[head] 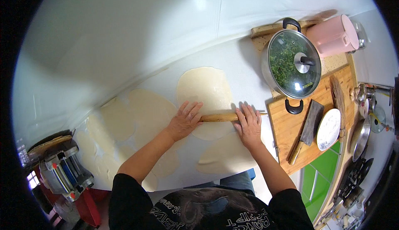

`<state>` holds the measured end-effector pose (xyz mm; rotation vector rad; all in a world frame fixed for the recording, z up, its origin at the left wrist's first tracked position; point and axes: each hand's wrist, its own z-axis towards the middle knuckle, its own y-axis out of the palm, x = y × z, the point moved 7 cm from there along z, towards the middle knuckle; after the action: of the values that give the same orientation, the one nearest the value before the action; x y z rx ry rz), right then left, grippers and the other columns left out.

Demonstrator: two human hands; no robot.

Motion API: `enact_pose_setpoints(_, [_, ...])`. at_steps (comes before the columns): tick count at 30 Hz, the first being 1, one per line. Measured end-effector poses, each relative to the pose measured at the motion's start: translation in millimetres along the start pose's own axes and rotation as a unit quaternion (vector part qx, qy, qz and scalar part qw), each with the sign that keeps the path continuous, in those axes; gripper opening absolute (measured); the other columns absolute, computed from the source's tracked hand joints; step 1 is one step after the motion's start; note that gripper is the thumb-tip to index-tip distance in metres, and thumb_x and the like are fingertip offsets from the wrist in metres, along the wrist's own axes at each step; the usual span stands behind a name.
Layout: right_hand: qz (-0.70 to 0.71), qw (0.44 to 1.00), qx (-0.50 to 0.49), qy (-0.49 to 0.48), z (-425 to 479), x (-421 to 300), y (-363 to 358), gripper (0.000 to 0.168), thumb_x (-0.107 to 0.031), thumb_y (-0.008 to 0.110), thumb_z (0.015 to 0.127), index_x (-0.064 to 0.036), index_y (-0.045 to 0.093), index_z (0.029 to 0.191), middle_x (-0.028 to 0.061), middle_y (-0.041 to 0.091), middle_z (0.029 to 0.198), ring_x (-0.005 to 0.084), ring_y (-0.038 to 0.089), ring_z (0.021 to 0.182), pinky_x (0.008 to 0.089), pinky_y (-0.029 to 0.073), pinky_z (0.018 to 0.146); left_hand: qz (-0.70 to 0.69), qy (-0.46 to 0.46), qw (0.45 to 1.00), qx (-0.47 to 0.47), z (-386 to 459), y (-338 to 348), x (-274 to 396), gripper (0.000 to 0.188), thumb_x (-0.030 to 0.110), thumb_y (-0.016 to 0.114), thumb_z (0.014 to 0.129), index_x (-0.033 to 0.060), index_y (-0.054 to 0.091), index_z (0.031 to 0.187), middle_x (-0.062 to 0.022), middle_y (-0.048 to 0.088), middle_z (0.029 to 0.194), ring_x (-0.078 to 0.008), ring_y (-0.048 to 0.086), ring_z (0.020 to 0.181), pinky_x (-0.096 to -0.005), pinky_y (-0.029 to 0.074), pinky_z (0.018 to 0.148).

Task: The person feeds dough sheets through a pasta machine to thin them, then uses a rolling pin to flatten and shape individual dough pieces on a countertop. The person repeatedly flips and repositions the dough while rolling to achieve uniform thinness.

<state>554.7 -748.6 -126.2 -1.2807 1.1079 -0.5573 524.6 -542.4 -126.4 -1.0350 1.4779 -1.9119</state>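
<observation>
A thin round dough sheet (204, 86) lies on the white work surface, with a tapered wooden rolling pin (219, 117) across its lower part. My left hand (185, 120) rests on the pin's left end, fingers extended and the palm toward it. My right hand (250, 125) lies over the pin near its right end, whose thin tip shows past the fingers. Neither hand's fingers are clearly wrapped around the wood. Another dough sheet (224, 158) lies nearer my body, and several more, such as a large one (149, 114), spread out to the left, some overlapping.
At the right, a wooden cutting board (283, 117) holds a cleaver (312, 120), a floured white dish (329, 129) and a bristle brush (336, 92). Behind it stand a glass-lidded pot (282, 64) of greens and a pink container (332, 36). A roller machine (67, 172) is at the far left.
</observation>
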Motion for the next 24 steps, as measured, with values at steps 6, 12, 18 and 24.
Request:
enact_pose_setpoints(6, [0.013, 0.999, 0.023, -0.025, 48, -14, -11, 0.063, -0.032, 0.061, 0.081, -0.009, 0.038, 0.135, 0.0102, 0.036, 0.139, 0.0274, 0.031, 0.131, 0.0462, 0.020, 0.107, 0.038, -0.011, 0.999, 0.031, 12, -8, -30, 0.027, 0.023, 0.062, 0.082, 0.0006, 0.052, 0.092, -0.0158, 0.036, 0.133, -0.0289, 0.034, 0.123, -0.0444, 0.027, 0.107])
enact_pose_setpoints(12, [0.032, 0.989, 0.123, -0.080, 135, -33, -16, 0.048, -0.030, 0.060, 0.082, -0.007, 0.046, 0.122, 0.0136, 0.045, 0.125, 0.0302, 0.039, 0.120, 0.0444, 0.027, 0.102, 0.056, -0.088, 0.993, 0.052, 28, -27, -98, 0.031, 0.027, 0.062, 0.082, 0.0013, 0.052, 0.096, -0.0148, 0.040, 0.128, -0.0289, 0.039, 0.118, -0.0416, 0.034, 0.101])
enact_pose_setpoints(18, [0.085, 0.987, 0.136, 0.014, 191, -20, -18, 0.045, -0.030, 0.055, 0.087, -0.003, 0.045, 0.121, 0.0148, 0.045, 0.123, 0.0315, 0.040, 0.118, 0.0454, 0.027, 0.102, 0.064, -0.085, 0.994, 0.018, 52, -19, -127, 0.037, 0.029, 0.061, 0.081, -0.0008, 0.050, 0.098, -0.0171, 0.046, 0.118, -0.0324, 0.045, 0.111, -0.0420, 0.037, 0.096])
enact_pose_setpoints(24, [0.011, 0.995, 0.093, -0.042, 120, -29, -8, 0.054, -0.033, 0.051, 0.089, -0.003, 0.037, 0.132, 0.0156, 0.037, 0.135, 0.0328, 0.031, 0.129, 0.0476, 0.019, 0.108, 0.059, -0.040, 0.997, -0.030, 39, -8, -105, 0.038, 0.034, 0.059, 0.082, -0.0002, 0.051, 0.096, -0.0155, 0.049, 0.116, -0.0311, 0.048, 0.105, -0.0403, 0.039, 0.092])
